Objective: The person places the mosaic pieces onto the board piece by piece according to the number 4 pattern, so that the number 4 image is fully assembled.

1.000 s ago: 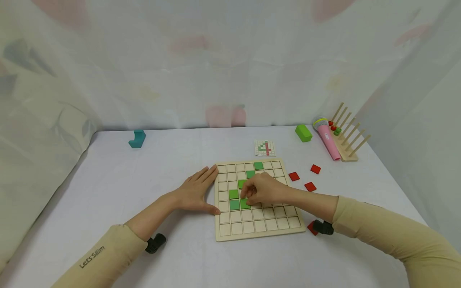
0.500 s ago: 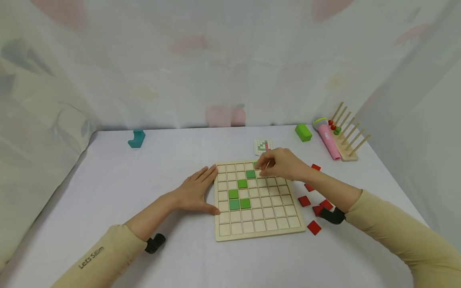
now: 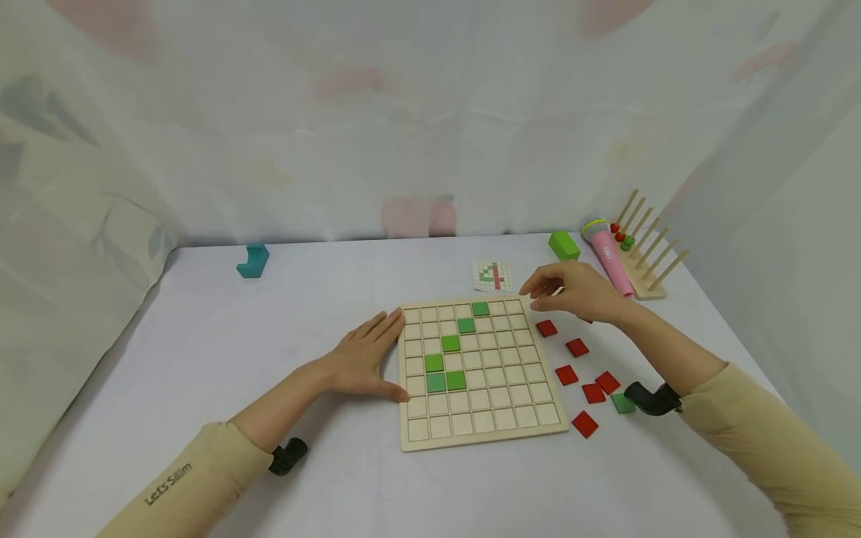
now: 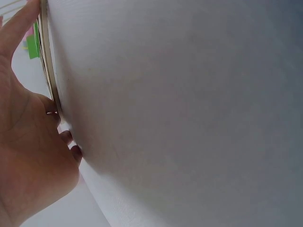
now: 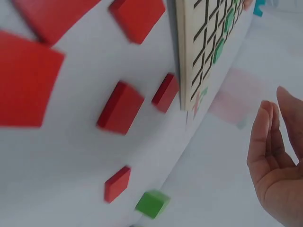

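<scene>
A square wooden grid board (image 3: pixel 498 403) lies on the white table, with several green tiles (image 3: pixel 450 344) in its cells. My left hand (image 3: pixel 366 359) rests along the board's left edge, fingers spread and straight; the left wrist view shows its thumb and fingertips against the rim. Over the far right corner hovers my right hand (image 3: pixel 575 290), fingers loosely bent. Between its thumb and fingers the right wrist view shows a gap holding nothing. Several red tiles (image 3: pixel 577 347) lie loose right of the board, and a green tile (image 3: pixel 622 403) lies near my right wrist.
Behind the board is a small card (image 3: pixel 492 276) printed with a red and green grid pattern. A green block (image 3: pixel 563 245), a pink toy microphone (image 3: pixel 608 258) and a wooden peg stand (image 3: pixel 649 288) with beads are at the back right. A teal block (image 3: pixel 253 261) sits back left.
My right hand has lifted from the green tiles mid-board and moved away and to the right, past the far right corner, uncovering the red tiles. My left hand has stayed put.
</scene>
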Tool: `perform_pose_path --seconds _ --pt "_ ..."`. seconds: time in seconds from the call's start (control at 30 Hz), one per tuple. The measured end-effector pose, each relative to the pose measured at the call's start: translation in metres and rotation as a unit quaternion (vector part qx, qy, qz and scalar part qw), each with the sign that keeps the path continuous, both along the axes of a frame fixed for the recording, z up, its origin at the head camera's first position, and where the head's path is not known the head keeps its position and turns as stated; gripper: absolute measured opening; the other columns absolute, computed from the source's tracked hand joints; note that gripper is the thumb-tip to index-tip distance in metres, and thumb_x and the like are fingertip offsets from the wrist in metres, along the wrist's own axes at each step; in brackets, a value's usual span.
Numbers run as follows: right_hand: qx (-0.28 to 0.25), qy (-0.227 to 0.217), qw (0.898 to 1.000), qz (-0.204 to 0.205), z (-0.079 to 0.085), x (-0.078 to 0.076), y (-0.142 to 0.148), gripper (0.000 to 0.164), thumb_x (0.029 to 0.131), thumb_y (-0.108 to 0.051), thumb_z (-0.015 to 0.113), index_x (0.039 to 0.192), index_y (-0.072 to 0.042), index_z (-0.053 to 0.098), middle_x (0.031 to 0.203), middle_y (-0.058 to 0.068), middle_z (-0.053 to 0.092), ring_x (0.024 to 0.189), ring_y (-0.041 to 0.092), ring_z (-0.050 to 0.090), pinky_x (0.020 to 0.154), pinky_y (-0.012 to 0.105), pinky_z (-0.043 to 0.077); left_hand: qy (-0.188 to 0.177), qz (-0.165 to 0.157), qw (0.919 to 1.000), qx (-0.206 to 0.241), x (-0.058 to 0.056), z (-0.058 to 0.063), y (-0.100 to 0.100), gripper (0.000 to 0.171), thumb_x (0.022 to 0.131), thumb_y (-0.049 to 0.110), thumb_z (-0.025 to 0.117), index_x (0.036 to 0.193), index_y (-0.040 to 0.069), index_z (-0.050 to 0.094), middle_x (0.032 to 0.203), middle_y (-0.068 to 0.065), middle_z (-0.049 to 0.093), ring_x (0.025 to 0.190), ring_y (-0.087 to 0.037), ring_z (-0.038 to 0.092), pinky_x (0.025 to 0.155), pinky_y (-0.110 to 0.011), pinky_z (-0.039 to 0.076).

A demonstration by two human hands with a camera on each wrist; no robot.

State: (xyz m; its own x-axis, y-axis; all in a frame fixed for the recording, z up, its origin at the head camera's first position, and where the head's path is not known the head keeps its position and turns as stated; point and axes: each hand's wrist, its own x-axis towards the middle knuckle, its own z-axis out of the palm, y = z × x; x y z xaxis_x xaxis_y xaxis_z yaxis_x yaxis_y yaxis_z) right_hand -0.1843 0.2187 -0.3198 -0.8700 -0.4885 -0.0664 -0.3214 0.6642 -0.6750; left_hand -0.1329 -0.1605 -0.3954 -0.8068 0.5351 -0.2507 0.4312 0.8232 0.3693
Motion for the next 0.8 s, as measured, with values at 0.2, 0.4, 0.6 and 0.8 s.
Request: perform_pose_path --seconds 0.2,0.4,0.6,0.8 --pt "-0.006 -0.035 0.999 0.017 -0.005 0.005 0.032 0.022 0.088 -0.01 0.073 0.11 -0.007 0.072 0.098 0.012 0.071 0.083 0.008 0.064 0.075 0.02 0.055 -0.005 0.003 1.0 -0.007 0.0 0.0 -0.001 0.128 0.071 0.074 0.07 0.16 0.011 0.003 0.17 -0.004 -0.002 0.157 -0.034 0.001 0.119 -0.066 0.02" --pt "0.008 -0.069 0.996 0.061 -0.019 0.015 0.067 0.026 0.088 -0.011 0.073 0.113 -0.008 0.07 0.097 0.008 0.07 0.085 0.01 0.064 0.079 0.021 0.055 -0.008 0.005 0.9999 -0.007 -0.001 -0.001 -0.001 0.129 0.07 0.075 0.07 0.16 0.013 0.003 0.17 -0.003 -0.003 0.158 -0.034 0.0 0.119 -0.066 0.02" --pt "0.017 -0.148 0.982 0.115 -0.024 0.03 0.096 0.03 0.087 -0.011 0.073 0.116 -0.011 0.067 0.101 0.014 0.064 0.093 0.019 0.061 0.08 0.023 0.055 -0.005 0.005 1.0 -0.007 -0.001 -0.002 -0.001 0.128 0.07 0.076 0.07 0.161 0.013 0.004 0.17 -0.002 -0.003 0.158 -0.033 0.001 0.119 -0.066 0.021" --pt "0.022 -0.208 0.965 0.157 -0.027 0.038 0.113 0.032 0.087 -0.008 0.07 0.118 -0.012 0.069 0.111 0.013 0.064 0.096 0.022 0.062 0.079 0.025 0.056 -0.009 0.008 0.9999 -0.005 0.0 -0.001 -0.001 0.128 0.07 0.076 0.069 0.161 0.014 0.003 0.17 -0.001 -0.003 0.158 -0.033 0.001 0.118 -0.068 0.02"
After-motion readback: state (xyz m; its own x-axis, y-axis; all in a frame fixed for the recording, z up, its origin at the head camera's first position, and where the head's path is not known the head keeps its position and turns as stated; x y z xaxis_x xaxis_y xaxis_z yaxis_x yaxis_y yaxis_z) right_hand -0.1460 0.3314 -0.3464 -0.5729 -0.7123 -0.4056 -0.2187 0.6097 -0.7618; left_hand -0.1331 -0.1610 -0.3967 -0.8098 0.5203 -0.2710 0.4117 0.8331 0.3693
